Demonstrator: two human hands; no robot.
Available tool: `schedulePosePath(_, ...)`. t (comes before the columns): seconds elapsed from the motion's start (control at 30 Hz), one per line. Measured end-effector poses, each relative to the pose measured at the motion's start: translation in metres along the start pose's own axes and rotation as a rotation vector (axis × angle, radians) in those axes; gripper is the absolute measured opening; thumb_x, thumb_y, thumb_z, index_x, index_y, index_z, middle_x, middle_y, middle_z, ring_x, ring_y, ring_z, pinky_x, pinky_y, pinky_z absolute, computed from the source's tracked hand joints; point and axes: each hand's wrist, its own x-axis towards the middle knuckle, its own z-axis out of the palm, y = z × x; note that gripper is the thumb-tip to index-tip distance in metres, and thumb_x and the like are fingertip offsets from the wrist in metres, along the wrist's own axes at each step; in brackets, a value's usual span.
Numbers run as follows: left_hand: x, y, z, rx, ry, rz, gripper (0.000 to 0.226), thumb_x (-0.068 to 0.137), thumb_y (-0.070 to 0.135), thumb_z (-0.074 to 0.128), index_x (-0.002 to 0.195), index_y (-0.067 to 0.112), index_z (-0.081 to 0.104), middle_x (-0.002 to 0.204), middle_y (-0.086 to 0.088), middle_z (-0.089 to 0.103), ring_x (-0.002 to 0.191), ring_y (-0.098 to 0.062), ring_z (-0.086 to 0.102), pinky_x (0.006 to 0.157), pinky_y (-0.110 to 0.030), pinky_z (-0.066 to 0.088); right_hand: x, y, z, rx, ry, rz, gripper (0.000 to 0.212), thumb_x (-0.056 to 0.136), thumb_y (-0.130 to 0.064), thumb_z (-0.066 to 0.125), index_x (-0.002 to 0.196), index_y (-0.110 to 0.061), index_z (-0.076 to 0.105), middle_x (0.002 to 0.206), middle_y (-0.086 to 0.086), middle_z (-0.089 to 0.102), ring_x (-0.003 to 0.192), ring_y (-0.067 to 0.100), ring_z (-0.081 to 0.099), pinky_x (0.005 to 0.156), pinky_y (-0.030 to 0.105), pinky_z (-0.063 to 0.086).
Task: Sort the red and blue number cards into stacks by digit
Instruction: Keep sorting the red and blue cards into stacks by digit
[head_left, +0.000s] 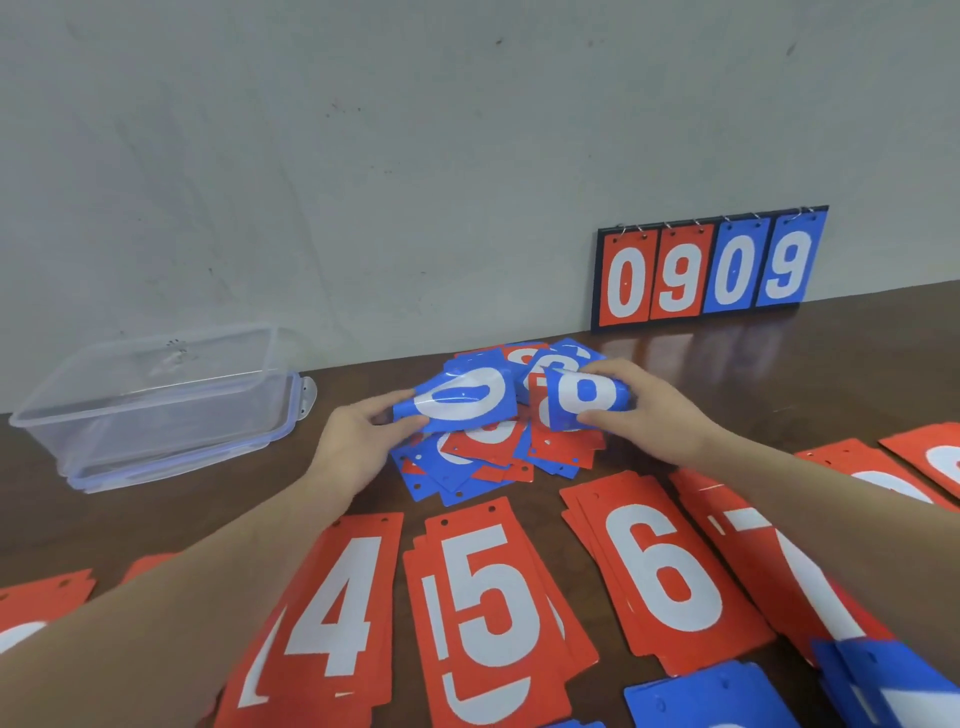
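From the head view, we are reaching both hands into the unsorted pile (493, 441) of red and blue cards at the back of the worktop (156, 519). Our left hand (358, 441) is pinching a blue 0 card (457, 402) at its near end, fingers curled under and thumb on top, so that the card is bowing upward. Our right hand (644, 410) is gripping a second blue card (587, 397), curling it tightly between thumb and fingers.

To do this step well, we judge we should be easing the pinch so the cards flatten, reading each digit fully, then laying each one square on its matching stack. The red 4 stack (337, 613), red 5 stack (493, 613) and red 6 stack (660, 577) are lying in a row nearer to us, with blue stacks (717, 696) starting at the bottom edge.

The digit on the right-hand card is hard to read because of the curl; it could be an 8 or a 6. Our forearms are covering parts of the stacks at left and right, and the frame edges are cutting off the outermost stacks.
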Motion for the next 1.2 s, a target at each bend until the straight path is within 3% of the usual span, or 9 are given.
schedulePosePath(0.17, -0.013, 0.013, 0.000, -0.194, 0.056, 0.012, 0.032, 0.087, 0.010, 0.076, 0.113, 0.027, 0.069, 0.102, -0.005, 0.077, 0.092, -0.016, 0.073, 0.088, -0.034, 0.056, -0.022, -0.015, -0.012, 0.205, 0.004, 0.058, 0.074, 0.087, -0.007, 0.075, 0.143, -0.033, 0.035, 0.129, -0.008, 0.049, 0.110, 0.010, 0.060, 0.064, 0.017, 0.057)
schedulePosePath(0.3, -0.029, 0.028, 0.001, -0.283, -0.028, 0.048, 0.055, 0.089, 0.006, 0.074, 0.131, 0.031, 0.047, 0.101, -0.003, 0.077, 0.092, -0.021, 0.075, 0.082, -0.038, 0.059, -0.046, -0.022, -0.025, 0.294, 0.014, 0.044, 0.094, 0.085, -0.008, 0.078, 0.154, -0.033, 0.019, 0.132, -0.016, 0.053, 0.110, 0.003, 0.063, 0.073, 0.024, 0.060)
schedulePosePath(0.5, -0.059, 0.044, 0.018, -0.338, -0.084, 0.087, 0.032, 0.094, 0.008, 0.067, 0.122, 0.017, 0.055, 0.100, -0.006, 0.077, 0.083, -0.020, 0.074, 0.073, -0.032, 0.057, -0.085, -0.020, -0.055, 0.209, -0.004, 0.203, 0.031, 0.088, -0.021, 0.076, 0.114, -0.021, 0.059, 0.105, -0.004, 0.074, 0.093, 0.017, 0.073, 0.081, 0.038, 0.062)
schedulePosePath(0.6, -0.074, 0.053, 0.030, -0.362, -0.135, 0.108, 0.030, 0.097, 0.009, 0.064, 0.123, 0.019, 0.056, 0.104, -0.007, 0.076, 0.079, -0.023, 0.073, 0.076, -0.035, 0.057, -0.112, -0.019, -0.076, 0.249, 0.026, 0.192, 0.017, 0.090, -0.022, 0.073, 0.107, -0.020, 0.070, 0.094, -0.005, 0.078, 0.083, 0.010, 0.074, 0.075, 0.029, 0.058)
schedulePosePath(0.7, -0.088, 0.062, 0.043, -0.383, -0.187, 0.111, 0.029, 0.098, 0.011, 0.062, 0.125, 0.022, 0.057, 0.105, -0.009, 0.075, 0.075, -0.027, 0.071, 0.073, -0.034, 0.059, -0.140, -0.017, -0.098, 0.325, 0.080, 0.213, 0.015, 0.093, -0.027, 0.070, 0.102, -0.017, 0.075, 0.093, 0.000, 0.078, 0.088, 0.017, 0.074, 0.085, 0.035, 0.056)
schedulePosePath(0.83, -0.107, 0.079, 0.066, -0.419, -0.255, 0.114, 0.024, 0.101, 0.011, 0.058, 0.120, 0.025, 0.057, 0.102, -0.008, 0.076, 0.078, -0.031, 0.073, 0.071, -0.037, 0.060, -0.178, -0.007, -0.129, 0.307, 0.158, 0.252, 0.021, 0.103, -0.035, 0.054, 0.103, -0.017, 0.065, 0.085, 0.008, 0.072, 0.058, 0.017, 0.062, 0.052, 0.027, 0.046)
schedulePosePath(0.9, -0.116, 0.087, 0.080, -0.421, -0.275, 0.124, 0.023, 0.101, 0.011, 0.057, 0.119, 0.026, 0.058, 0.101, -0.008, 0.075, 0.077, -0.028, 0.072, 0.070, -0.037, 0.060, -0.197, 0.000, -0.143, 0.303, 0.175, 0.270, 0.022, 0.104, -0.034, 0.051, 0.105, -0.014, 0.059, 0.083, 0.011, 0.070, 0.052, 0.021, 0.056, 0.048, 0.029, 0.041)
schedulePosePath(1.1, -0.144, 0.109, 0.123, -0.395, -0.355, 0.164, 0.024, 0.100, 0.011, 0.058, 0.114, 0.031, 0.060, 0.102, 0.001, 0.075, 0.084, -0.019, 0.075, 0.065, -0.033, 0.063, -0.255, 0.023, -0.190, 0.317, 0.286, 0.309, 0.013, 0.097, -0.008, 0.062, 0.090, -0.011, 0.052, 0.060, 0.008, 0.050, 0.051, 0.018, 0.039, 0.048, 0.024, 0.037)
schedulePosePath(1.2, -0.156, 0.119, 0.142, -0.362, -0.418, 0.181, 0.026, 0.100, 0.014, 0.059, 0.117, 0.034, 0.059, 0.101, 0.003, 0.077, 0.088, -0.019, 0.076, 0.067, -0.034, 0.064, -0.281, 0.030, -0.210, 0.337, 0.294, 0.337, 0.009, 0.092, -0.010, 0.069, 0.086, -0.012, 0.062, 0.062, 0.004, 0.046, 0.053, 0.015, 0.036, 0.051, 0.022, 0.033)
